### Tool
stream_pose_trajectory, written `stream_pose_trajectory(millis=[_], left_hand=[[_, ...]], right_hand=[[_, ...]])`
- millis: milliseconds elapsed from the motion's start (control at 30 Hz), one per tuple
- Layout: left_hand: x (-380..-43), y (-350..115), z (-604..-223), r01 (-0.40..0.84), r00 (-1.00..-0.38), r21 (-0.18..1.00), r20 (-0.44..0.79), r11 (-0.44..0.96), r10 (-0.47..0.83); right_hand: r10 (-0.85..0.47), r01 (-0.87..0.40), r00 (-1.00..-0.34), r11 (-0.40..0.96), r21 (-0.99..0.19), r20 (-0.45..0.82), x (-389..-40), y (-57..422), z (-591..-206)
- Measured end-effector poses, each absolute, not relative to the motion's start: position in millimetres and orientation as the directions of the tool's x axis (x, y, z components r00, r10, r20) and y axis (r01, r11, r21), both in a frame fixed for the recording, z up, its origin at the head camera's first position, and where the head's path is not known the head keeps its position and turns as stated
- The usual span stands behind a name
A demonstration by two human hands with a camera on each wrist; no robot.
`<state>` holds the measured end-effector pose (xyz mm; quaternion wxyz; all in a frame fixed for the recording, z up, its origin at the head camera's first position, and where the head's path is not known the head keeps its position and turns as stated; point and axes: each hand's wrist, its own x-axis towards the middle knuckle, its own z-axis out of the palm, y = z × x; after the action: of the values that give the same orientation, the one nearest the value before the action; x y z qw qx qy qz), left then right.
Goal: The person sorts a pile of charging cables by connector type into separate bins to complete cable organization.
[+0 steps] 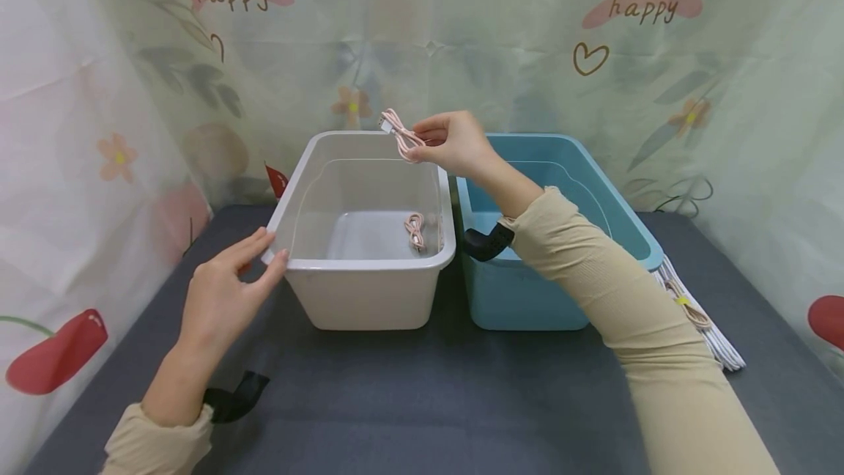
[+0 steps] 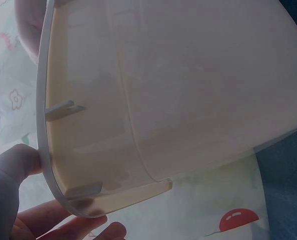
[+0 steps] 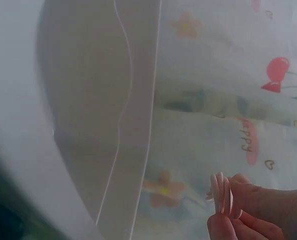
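Observation:
Between thumb and fingertips, my right hand [image 1: 455, 141] pinches a coiled pink charging cable [image 1: 401, 136] with a white plug end, held up over the back right of the white bin [image 1: 369, 264]. In the right wrist view the cable loops [image 3: 221, 194] show edge-on between the fingers. A second bundled pink cable [image 1: 415, 232] lies inside the white bin, toward its right side. My left hand [image 1: 220, 295] holds that bin's front left corner, the thumb on the front rim and the fingers along the left side.
A blue bin [image 1: 527, 299] stands close to the white bin's right side, my right forearm crossing over it. Beside the blue bin, a bundle of white cables [image 1: 722, 347] and a beige cable with a yellow tie [image 1: 689, 304] lie on the dark tabletop [image 1: 409, 402]. A patterned curtain [image 1: 428, 13] hangs behind.

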<state>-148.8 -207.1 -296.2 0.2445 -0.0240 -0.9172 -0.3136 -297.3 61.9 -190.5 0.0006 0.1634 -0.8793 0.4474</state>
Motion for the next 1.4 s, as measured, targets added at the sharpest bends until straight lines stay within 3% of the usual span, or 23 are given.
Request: stream_pose_trajectory(millis=[567, 1400], left_hand=[[-148.8, -207.5, -296.2, 0.196, -0.878, 0.561, 0.466, 0.804, -0.112], [-149.4, -206.7, -296.9, 0.204, -0.873, 0.556, 0.475, 0.806, -0.107]], right_hand=[[-0.235, -0.203, -0.968, 0.499, -0.842, 0.094, -324.6, 26.1, -200.9], [-0.111, -0.149, -0.989, 0.629, -0.763, 0.101, -340.5, 1.3, -225.2]])
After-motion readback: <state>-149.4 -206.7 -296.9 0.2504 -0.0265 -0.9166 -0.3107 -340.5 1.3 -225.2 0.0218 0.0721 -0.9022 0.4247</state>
